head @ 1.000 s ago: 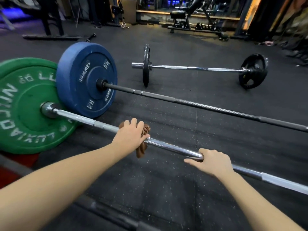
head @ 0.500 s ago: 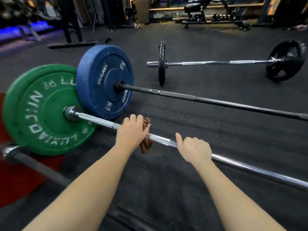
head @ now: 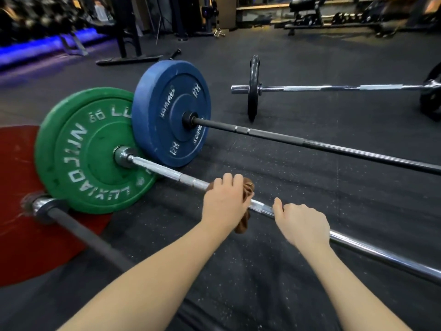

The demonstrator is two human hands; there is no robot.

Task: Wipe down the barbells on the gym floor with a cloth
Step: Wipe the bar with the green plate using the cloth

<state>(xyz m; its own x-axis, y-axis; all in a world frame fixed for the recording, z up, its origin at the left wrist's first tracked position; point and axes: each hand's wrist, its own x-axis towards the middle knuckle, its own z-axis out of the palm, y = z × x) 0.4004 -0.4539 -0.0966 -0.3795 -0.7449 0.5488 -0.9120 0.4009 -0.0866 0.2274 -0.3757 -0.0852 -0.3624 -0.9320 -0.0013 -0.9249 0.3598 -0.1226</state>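
- Speckled black rubber gym floor (head: 310, 199) everywhere, with a bench (head: 307, 5) and racks way at the back under a blue strip light.
- Big red plate (head: 23, 211) at the left edge, on a dark bar (head: 78, 232) that runs nearest the person. The left forearm crosses right over it.
- Green plate (head: 83, 151) stands upright just past the red one. White lettering, scuffed face.
- Blue plate (head: 171, 111) is right behind it and overlaps the green rim in view, so I can't tell if they touch. Its black barbell (head: 310, 144) runs off to the right, alongside the one being cleaned.
- Far barbell (head: 334, 87) lies well apart from the rest, with a thin black plate (head: 253, 89) near its left end and another cut off at the right edge.
- The chrome barbell (head: 167, 172) is the one getting wiped. It runs from the green plate's hub diagonally down to the right, shiny, with knurled patches and smooth rings.
- Right hand (head: 300, 223) is curled over the chrome bar with the thumb poking up.
- Left hand (head: 224, 206) is wrapped round the bar with the brown cloth (head: 248, 187) bunched underneath. A tail of it hangs below the bar.
- Versus a second ago, the right hand has slid up the bar and the gap between the hands is a lot narrower. The view has also swung left, so the red plate shows far more.
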